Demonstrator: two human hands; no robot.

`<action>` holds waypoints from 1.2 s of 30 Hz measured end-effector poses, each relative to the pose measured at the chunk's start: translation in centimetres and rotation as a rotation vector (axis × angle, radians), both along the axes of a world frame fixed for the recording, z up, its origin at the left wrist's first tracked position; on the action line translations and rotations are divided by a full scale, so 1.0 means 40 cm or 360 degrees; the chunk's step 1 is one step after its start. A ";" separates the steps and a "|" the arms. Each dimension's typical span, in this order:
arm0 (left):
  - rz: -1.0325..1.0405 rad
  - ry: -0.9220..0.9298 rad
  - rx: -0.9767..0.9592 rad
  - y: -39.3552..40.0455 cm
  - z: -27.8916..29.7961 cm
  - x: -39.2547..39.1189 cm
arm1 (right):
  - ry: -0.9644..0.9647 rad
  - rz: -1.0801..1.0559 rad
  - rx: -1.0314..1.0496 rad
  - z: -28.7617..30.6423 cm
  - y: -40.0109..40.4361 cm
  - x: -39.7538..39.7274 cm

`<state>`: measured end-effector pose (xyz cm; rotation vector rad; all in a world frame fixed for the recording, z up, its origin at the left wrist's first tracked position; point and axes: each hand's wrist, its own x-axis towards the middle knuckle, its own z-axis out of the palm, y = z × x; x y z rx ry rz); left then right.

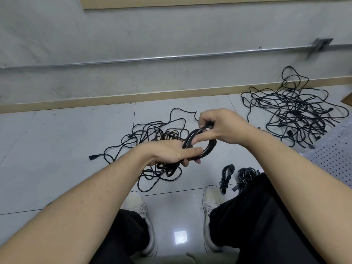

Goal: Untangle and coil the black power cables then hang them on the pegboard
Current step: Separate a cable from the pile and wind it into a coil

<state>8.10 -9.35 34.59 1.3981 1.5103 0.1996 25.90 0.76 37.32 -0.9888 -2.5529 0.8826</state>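
Head view, coil: black cable coil (204, 147), many thin loops bunched into one long oval, held up between both hands, above the floor and in front of the knees.
Coil direction: long way runs from lower left, by the left hand, up to the upper right, by the right hand (a slanted line).
Coil look: dark, shiny, loops lying close side by side, a gap in the middle of the oval.
Left hand: left hand (171, 152) grips the low end of the coil, fingers curled round the strands, thumb lying flat along the top.
Right hand: right hand (221, 126) pinches the high end of the coil, fingers curled tight over it, thumb poking down through the gap.
Loose cables below: a messy black tangle (150, 138) on the floor, right under the hands, one plug (92, 157) sticking out at the left.
Big pile: a bigger tangle (297, 109) of black cables far right, close to the wall, well apart from the hands.
Done bundles: two small wrapped bundles, one (226, 177) thin and one (245, 175) fatter, on the floor just beside the right shoe (210, 201).
Pegboard: white pegboard (337, 155) with many little holes, at the right edge, lying low by the right arm (only a part shows).
Floor: pale shiny floor tiles (57, 149), a wooden strip along the wall's foot.
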 end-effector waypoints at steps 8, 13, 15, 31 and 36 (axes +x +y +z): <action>-0.0080 0.0261 0.0123 0.010 -0.021 0.002 | 0.0319 0.0136 -0.0463 -0.006 0.000 -0.003; -0.0068 0.0327 0.0173 0.000 -0.026 0.015 | 0.0478 0.0050 -0.0560 -0.001 0.005 0.003; -0.0134 0.0298 0.0243 -0.005 -0.029 0.023 | 0.0566 -0.0026 -0.0537 -0.012 0.015 0.000; 0.0528 0.0139 0.0790 -0.001 -0.013 0.027 | -0.0233 -0.0213 -0.0676 -0.088 0.040 0.007; 0.1018 0.0064 0.0740 0.027 -0.035 -0.009 | -0.0518 0.0080 -0.0465 -0.075 0.003 -0.017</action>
